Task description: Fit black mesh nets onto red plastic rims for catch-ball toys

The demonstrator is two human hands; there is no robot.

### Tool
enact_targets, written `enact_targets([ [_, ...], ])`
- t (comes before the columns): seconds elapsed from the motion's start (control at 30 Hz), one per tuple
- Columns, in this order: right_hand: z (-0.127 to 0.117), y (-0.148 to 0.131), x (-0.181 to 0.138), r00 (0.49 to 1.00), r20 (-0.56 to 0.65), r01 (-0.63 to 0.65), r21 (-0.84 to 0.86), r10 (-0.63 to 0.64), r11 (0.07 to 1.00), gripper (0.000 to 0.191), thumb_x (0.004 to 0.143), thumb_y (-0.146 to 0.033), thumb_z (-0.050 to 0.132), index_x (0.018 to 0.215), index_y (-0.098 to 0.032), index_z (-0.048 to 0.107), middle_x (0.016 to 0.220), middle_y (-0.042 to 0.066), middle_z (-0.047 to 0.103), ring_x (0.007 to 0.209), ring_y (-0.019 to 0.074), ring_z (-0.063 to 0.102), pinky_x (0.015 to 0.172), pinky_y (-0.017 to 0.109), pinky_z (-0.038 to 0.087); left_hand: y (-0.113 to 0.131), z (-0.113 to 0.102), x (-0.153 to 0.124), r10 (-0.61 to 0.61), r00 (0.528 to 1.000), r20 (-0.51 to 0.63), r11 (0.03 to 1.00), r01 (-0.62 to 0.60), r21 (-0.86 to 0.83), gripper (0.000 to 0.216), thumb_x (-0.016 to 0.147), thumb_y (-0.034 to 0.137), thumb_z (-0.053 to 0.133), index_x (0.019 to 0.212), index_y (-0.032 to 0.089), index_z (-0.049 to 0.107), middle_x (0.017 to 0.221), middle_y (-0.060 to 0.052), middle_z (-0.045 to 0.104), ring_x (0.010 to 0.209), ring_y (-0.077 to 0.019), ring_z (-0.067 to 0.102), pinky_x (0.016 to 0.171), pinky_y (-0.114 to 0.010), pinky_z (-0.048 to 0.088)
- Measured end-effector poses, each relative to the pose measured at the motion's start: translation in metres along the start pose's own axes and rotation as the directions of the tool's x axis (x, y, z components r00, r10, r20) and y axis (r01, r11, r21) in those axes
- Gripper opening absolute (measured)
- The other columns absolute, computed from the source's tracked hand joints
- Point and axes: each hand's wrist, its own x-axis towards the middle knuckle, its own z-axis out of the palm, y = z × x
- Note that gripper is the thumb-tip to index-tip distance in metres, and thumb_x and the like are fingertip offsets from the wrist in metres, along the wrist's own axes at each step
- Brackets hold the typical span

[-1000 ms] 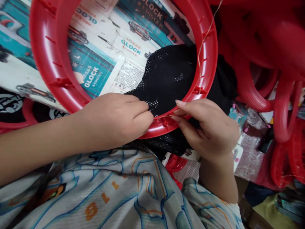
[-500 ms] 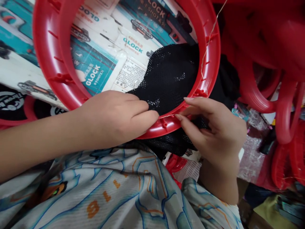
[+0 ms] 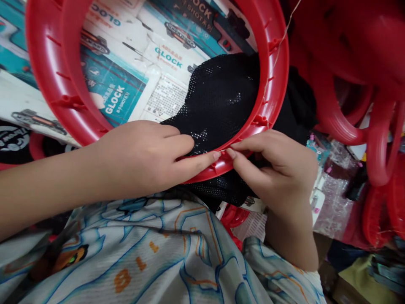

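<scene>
A red plastic ring with small inner ribs and posts lies tilted before me. My left hand is closed over its near side, the forefinger stretched along the channel and the thumb hidden. My right hand pinches a thin pale string between thumb and forefinger, close to the left fingertip and just above the channel. The string runs on up the ring's right side and out of view at the top. Black mesh cloth shows through the ring and bunches beneath its near edge.
Printed toy cartons lie under the ring. More red rings hang or are stacked at the right, beside clear plastic wrap. Patterned clothing covers my lap at the front.
My left forefinger has stretched out along the channel toward the right fingertips. My right hand has moved slightly left, its thumb and forefinger now closer together. The ring sits a little further left in view.
</scene>
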Motion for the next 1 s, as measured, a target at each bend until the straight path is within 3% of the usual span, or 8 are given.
enact_targets([
  [0.37, -0.002, -0.004, 0.004, 0.997, 0.041, -0.067, -0.066, 0.07, 0.996, 0.014, 0.087, -0.019, 0.069, 0.075, -0.023, 0.065, 0.075, -0.001, 0.071, 0.074, 0.0162, 0.068, 0.072, 0.032, 0.055, 0.004, -0.002, 0.002, -0.032, 0.998, 0.054, 0.999, 0.03, 0.039, 0.047, 0.099, 0.012, 0.025, 0.124, 0.022, 0.064, 0.058, 0.0, 0.047, 0.052, -0.0173, 0.045, 0.049, -0.031, 0.024],
  [0.47, -0.005, -0.009, 0.006, 0.99, 0.057, -0.121, -0.1, 0.127, 0.988, 0.018, 0.086, -0.019, 0.071, 0.071, -0.025, 0.063, 0.075, -0.001, 0.071, 0.072, 0.0175, 0.068, 0.066, 0.033, 0.053, 0.001, -0.003, 0.005, 0.018, 0.999, 0.044, 0.999, -0.02, 0.037, 0.046, 0.099, 0.012, 0.028, 0.122, 0.023, 0.066, 0.056, 0.0, 0.046, 0.049, -0.016, 0.045, 0.046, -0.03, 0.025],
  [0.63, -0.011, -0.019, 0.014, 0.971, 0.096, -0.208, -0.125, 0.22, 0.97, 0.024, 0.086, -0.019, 0.071, 0.064, -0.024, 0.062, 0.063, -0.002, 0.066, 0.06, 0.0154, 0.062, 0.057, 0.032, 0.046, 0.0, -0.004, 0.006, 0.003, 0.998, 0.069, 1.0, -0.005, 0.021, 0.047, 0.099, 0.014, 0.027, 0.121, 0.026, 0.068, 0.055, 0.0, 0.045, 0.048, -0.0155, 0.043, 0.046, -0.029, 0.022],
  [0.8, -0.017, -0.027, 0.025, 0.96, 0.176, -0.192, -0.157, 0.218, 0.969, 0.026, 0.079, -0.012, 0.071, 0.058, -0.021, 0.058, 0.066, -0.002, 0.066, 0.051, 0.0117, 0.052, 0.059, 0.034, 0.044, 0.002, -0.003, 0.007, -0.053, 0.996, 0.073, 0.996, 0.058, -0.063, 0.048, 0.1, 0.016, 0.026, 0.113, 0.026, 0.071, 0.055, 0.0, 0.044, 0.047, -0.0128, 0.038, 0.049, -0.028, 0.016],
  [1.0, -0.014, -0.023, 0.033, 0.946, 0.249, -0.138, -0.274, 0.209, 0.952, 0.029, 0.07, -0.009, 0.072, 0.053, -0.022, 0.052, 0.051, -0.004, 0.054, 0.044, 0.0103, 0.041, 0.047, 0.032, 0.028, -0.002, 0.0, 0.007, -0.062, 0.997, 0.036, 0.989, 0.066, -0.13, 0.044, 0.098, 0.019, 0.031, 0.116, 0.027, 0.07, 0.053, -0.001, 0.043, 0.044, -0.0156, 0.039, 0.044, -0.029, 0.016],
])
